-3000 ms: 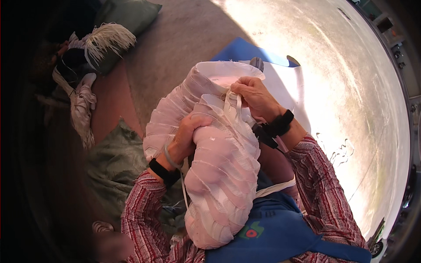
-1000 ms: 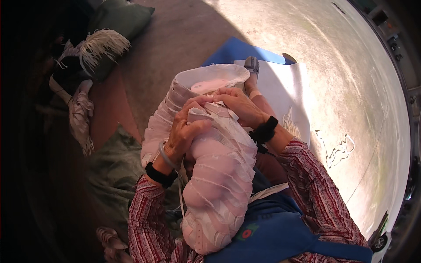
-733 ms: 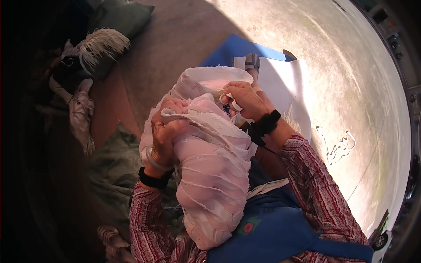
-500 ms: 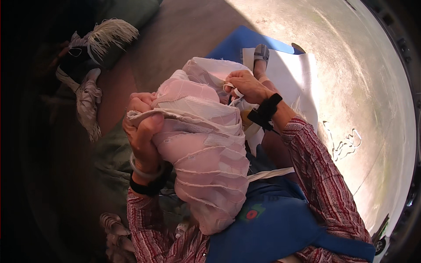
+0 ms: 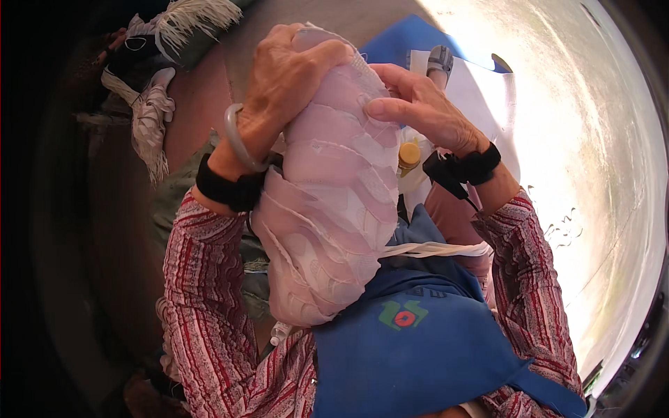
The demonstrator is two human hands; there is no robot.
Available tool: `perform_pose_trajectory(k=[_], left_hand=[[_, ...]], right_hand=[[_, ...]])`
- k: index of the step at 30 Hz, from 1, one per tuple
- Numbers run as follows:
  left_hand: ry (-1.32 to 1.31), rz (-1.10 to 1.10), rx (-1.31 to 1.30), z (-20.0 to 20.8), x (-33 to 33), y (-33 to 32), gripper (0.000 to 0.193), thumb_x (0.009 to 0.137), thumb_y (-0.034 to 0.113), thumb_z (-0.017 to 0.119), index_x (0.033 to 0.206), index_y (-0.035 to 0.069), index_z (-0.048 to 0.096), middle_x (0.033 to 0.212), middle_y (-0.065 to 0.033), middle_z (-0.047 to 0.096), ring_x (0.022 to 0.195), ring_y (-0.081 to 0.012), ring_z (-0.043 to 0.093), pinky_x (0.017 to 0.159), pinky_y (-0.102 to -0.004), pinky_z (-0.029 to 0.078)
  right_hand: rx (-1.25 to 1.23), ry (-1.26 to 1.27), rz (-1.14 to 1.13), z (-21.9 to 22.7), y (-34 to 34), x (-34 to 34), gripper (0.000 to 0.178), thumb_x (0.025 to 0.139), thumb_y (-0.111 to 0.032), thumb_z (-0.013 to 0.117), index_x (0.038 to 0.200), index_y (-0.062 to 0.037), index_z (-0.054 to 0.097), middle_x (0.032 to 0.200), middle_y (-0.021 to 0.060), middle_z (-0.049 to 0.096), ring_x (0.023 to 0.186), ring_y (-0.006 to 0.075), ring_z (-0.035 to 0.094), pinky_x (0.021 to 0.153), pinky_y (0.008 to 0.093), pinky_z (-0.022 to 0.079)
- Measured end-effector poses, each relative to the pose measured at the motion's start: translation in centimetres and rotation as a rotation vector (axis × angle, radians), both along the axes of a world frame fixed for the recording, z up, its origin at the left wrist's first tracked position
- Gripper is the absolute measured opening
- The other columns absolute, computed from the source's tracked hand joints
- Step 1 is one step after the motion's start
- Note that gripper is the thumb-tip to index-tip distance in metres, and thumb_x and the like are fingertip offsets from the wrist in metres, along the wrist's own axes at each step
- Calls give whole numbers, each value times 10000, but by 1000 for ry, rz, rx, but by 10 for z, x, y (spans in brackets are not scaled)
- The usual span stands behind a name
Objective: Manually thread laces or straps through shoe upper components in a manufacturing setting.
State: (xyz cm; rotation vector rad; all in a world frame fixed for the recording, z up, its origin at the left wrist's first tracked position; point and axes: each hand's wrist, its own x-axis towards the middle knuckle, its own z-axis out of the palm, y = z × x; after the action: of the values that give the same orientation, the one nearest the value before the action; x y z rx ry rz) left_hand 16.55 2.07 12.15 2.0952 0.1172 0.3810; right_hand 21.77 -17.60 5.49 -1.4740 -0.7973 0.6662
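Note:
A bulky pale pink bundle of layered cloth [image 5: 334,181], ridged with frayed seams or edges, stands upright against my body in the middle of the view. My left hand [image 5: 289,73] is clamped over its top left, fingers wrapped round the upper rim. On the upper right edge, my right hand [image 5: 421,104] holds the cloth with the thumb on the front face and the fingers partly hidden behind. The bundle's far side and whatever is inside it are out of sight.
A yellow-capped bottle [image 5: 409,155] stands just right of the bundle. A blue apron [image 5: 425,341] covers my lap, with a twisted white strip [image 5: 439,249] across it. Pale fringed cloth pieces [image 5: 155,111] lie at the left. Beyond is a white sheet [image 5: 481,104] over blue material [image 5: 408,42].
The bundle has turned and tipped up, its opening now facing away. My left hand moved up to its top; my right hand let go of a white strip and took the upper right edge.

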Motion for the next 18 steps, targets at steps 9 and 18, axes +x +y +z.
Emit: perform_pose_trajectory(k=[9, 18], left_hand=[[162, -34, 25, -19, 18, -4, 423, 867, 381, 585, 1052, 3, 634, 954, -105, 635, 880, -184, 593, 770, -307, 467], [716, -109, -508, -17, -191, 73, 525, 932, 419, 506, 1222, -19, 521, 1175, -87, 561, 1107, -147, 498, 943, -309, 399]], right_hand=[[120, 582, -99, -67, -27, 4, 683, 798, -424, 745, 1246, 35, 512, 1166, 117, 610, 1038, 183, 608, 921, 308, 485], [332, 636, -256, -82, -29, 1, 603, 871, -405, 679, 1262, 18, 502, 1193, 125, 612, 1009, 237, 636, 881, 371, 526]])
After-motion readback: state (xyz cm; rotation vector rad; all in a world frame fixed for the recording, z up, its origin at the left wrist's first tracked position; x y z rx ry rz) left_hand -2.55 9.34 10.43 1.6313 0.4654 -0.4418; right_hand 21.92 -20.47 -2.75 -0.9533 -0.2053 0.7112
